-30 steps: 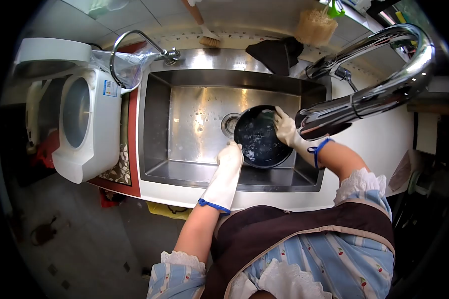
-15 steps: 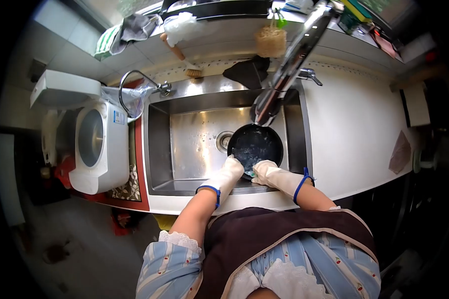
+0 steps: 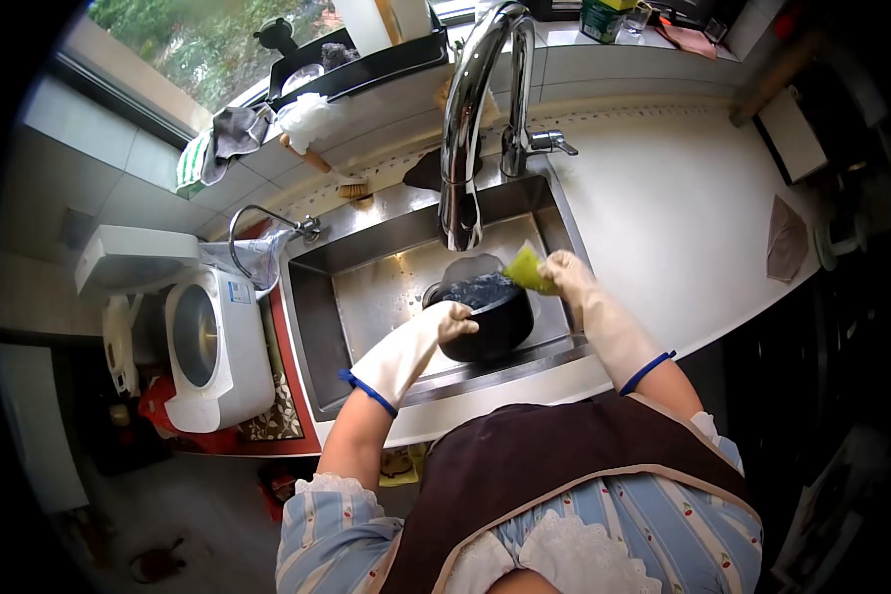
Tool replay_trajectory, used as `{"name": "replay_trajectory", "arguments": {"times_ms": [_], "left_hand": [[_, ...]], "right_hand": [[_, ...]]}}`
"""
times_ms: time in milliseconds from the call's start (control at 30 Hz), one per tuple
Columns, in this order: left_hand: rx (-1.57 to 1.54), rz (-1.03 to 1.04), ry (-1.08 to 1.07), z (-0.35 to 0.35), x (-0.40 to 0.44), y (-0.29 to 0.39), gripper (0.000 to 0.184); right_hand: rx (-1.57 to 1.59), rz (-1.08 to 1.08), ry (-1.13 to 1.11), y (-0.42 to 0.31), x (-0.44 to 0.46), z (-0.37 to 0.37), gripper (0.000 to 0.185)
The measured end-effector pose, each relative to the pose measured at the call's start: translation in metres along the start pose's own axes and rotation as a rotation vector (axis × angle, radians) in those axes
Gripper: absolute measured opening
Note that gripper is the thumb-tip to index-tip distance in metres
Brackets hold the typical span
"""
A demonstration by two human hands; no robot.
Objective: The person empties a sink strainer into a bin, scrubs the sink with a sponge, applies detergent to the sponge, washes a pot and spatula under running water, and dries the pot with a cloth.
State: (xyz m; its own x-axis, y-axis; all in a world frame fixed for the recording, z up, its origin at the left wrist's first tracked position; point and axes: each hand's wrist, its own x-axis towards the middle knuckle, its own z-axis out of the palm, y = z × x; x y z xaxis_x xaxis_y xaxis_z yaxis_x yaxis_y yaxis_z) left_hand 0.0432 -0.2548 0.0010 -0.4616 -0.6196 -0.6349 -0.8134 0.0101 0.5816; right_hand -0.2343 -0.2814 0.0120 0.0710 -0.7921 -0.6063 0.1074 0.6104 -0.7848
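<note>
A black round pot is tilted in the steel sink, with dark, sudsy-looking water at its mouth. My left hand, in a white rubber glove with a blue cuff, grips the pot's near left rim. My right hand, gloved the same way, pinches a yellow-green cloth or pad just above the pot's right rim. The drain is largely hidden behind the pot. Above the sink's far side hangs the chrome faucet spout, just beyond the pot.
A small curved tap stands at the sink's back left corner. The white appliance with its lid up is left of the sink. Behind lie a wooden-handled brush and a dark cloth. White counter extends to the right.
The pot has tipped so its outer side shows. My right hand has risen from inside the pot to its right rim, with the yellow-green pad now visible. The camera view has turned.
</note>
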Motion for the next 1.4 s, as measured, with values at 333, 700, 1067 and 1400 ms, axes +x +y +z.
{"name": "replay_trajectory", "arguments": {"times_ms": [333, 700, 1067, 1400], "left_hand": [[-1.320, -0.344, 0.447, -0.002, -0.037, 0.024, 0.043], [-1.563, -0.093, 0.634, -0.027, -0.050, 0.057, 0.057], [-0.964, -0.391, 1.040, -0.009, -0.052, 0.037, 0.046], [-0.907, -0.599, 1.231, -0.007, -0.113, 0.015, 0.050]], "right_hand": [[-0.225, -0.237, 0.090, -0.137, 0.048, 0.015, 0.011], [-0.135, -0.225, 0.155, -0.151, 0.088, -0.025, 0.007], [0.682, 0.078, -0.440, -0.053, -0.018, 0.031, 0.040], [0.158, 0.009, -0.346, -0.046, -0.025, 0.091, 0.011]]}}
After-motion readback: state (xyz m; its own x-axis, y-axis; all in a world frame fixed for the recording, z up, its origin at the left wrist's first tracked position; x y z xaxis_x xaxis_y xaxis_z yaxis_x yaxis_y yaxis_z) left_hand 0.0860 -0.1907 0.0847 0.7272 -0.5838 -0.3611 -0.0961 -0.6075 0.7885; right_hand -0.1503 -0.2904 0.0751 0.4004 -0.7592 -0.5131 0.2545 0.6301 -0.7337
